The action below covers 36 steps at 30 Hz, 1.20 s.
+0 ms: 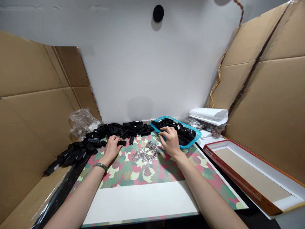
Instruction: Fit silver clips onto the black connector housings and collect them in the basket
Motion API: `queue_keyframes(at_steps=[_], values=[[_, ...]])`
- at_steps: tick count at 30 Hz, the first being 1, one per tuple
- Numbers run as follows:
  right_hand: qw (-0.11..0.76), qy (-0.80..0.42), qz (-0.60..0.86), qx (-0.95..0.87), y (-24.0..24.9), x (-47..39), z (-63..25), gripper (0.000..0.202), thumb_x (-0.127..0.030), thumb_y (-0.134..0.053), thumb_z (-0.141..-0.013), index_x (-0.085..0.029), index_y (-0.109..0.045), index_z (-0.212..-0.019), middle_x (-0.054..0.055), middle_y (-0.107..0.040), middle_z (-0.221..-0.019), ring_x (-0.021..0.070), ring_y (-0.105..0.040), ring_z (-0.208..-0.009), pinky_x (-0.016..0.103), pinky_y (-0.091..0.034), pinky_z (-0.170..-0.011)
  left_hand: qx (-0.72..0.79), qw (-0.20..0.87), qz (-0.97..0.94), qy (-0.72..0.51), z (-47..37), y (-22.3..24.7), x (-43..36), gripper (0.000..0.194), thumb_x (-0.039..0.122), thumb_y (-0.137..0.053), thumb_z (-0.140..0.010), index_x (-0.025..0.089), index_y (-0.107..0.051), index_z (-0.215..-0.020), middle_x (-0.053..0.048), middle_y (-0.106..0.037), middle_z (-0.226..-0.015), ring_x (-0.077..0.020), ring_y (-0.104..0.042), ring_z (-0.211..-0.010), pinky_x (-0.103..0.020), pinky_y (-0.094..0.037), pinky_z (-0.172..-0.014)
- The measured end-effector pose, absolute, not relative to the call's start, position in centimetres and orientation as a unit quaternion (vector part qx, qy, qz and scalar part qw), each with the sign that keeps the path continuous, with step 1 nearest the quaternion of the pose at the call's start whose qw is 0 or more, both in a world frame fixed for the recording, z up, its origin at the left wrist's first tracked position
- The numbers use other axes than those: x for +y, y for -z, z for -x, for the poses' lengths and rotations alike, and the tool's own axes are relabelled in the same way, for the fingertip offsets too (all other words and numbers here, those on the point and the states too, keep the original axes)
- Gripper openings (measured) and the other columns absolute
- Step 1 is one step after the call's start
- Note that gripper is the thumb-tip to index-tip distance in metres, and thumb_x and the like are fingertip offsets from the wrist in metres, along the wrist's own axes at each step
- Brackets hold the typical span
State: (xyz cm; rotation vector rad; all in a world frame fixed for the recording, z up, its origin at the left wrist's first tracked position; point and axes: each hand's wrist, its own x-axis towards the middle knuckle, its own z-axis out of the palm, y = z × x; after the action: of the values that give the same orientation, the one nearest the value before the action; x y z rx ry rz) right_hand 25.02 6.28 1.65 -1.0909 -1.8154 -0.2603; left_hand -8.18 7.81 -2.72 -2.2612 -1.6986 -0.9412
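My left hand (112, 148), with a ring and a dark bangle at the wrist, is closed on a small black plastic piece (122, 143) that pokes out past the fingertips. Several similar black pieces (81, 152) are heaped behind it and to its left. My right hand (171, 142) hovers at the near left side of a blue basket (198, 136), thumb and forefinger curled into a pinch; anything between them is too small to make out. Between both hands lies a loose pile of tiny shiny silver parts (145, 154) on the camouflage-patterned mat (124, 178).
Cardboard walls (33, 105) stand on both sides, before a grey wall (143, 63). Crumpled clear plastic (84, 121) lies back left. White rolled sheets (209, 115) rest over bags of small parts (213, 129) back right. A red-edged shallow box (252, 171) occupies the right side.
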Motion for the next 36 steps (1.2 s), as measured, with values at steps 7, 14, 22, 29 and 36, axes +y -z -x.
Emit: queue_keyframes(at_steps=[7,14,22,29,36], values=[[0.477,-0.040,0.369,-0.797,-0.5,5.2,-22.7,0.015,-0.018,-0.056,-0.089,-0.021,-0.071,-0.089,0.010,-0.068,-0.100,0.0228,-0.061,-0.094,0.039,-0.049,-0.083,-0.505,0.040,0.763,0.401,6.7,0.4,5.7,0.019,0.029,-0.060,-0.083,0.018,-0.070,-0.093,-0.011,-0.072,-0.093,-0.0262,-0.066,-0.087,-0.038,-0.052,-0.080],[0.467,-0.271,0.340,-0.770,-0.1,3.3,-19.9,0.033,-0.032,-0.068,-0.084,-0.021,-0.068,-0.116,0.006,-0.071,-0.096,0.0135,-0.059,-0.065,0.029,-0.050,-0.066,-0.412,-0.052,0.771,0.483,2.8,-0.9,2.9,0.015,0.025,-0.061,-0.085,0.019,-0.075,-0.090,-0.008,-0.074,-0.085,-0.0209,-0.067,-0.080,-0.032,-0.052,-0.072],[0.483,-0.494,0.325,-0.646,0.7,2.0,-17.8,0.035,-0.044,-0.074,-0.078,-0.020,-0.074,-0.103,0.003,-0.071,-0.086,0.0116,-0.057,-0.058,0.025,-0.049,-0.055,-0.384,-0.197,0.772,0.466,0.7,0.1,2.0,0.020,0.035,-0.064,-0.087,0.020,-0.078,-0.087,-0.009,-0.076,-0.085,-0.0211,-0.070,-0.076,-0.031,-0.054,-0.069],[0.503,-0.530,0.323,-0.601,0.1,1.7,-17.6,0.034,-0.037,-0.079,-0.072,-0.020,-0.076,-0.101,0.003,-0.071,-0.077,0.0115,-0.055,-0.056,0.022,-0.046,-0.049,-0.370,-0.162,0.799,0.446,1.1,-0.5,1.6,0.028,0.037,-0.057,-0.091,0.020,-0.076,-0.099,-0.012,-0.071,-0.101,-0.0248,-0.064,-0.097,-0.038,-0.051,-0.086],[0.563,-0.482,0.339,-0.580,0.7,2.7,-18.1,0.015,-0.023,-0.071,-0.068,-0.019,-0.073,-0.082,0.003,-0.072,-0.078,0.0167,-0.064,-0.067,0.029,-0.054,-0.064,-0.407,-0.437,0.684,0.420,0.5,0.0,1.9,0.047,0.053,-0.056,-0.088,0.016,-0.074,-0.110,-0.011,-0.074,-0.096,-0.0234,-0.068,-0.079,-0.034,-0.054,-0.070]])
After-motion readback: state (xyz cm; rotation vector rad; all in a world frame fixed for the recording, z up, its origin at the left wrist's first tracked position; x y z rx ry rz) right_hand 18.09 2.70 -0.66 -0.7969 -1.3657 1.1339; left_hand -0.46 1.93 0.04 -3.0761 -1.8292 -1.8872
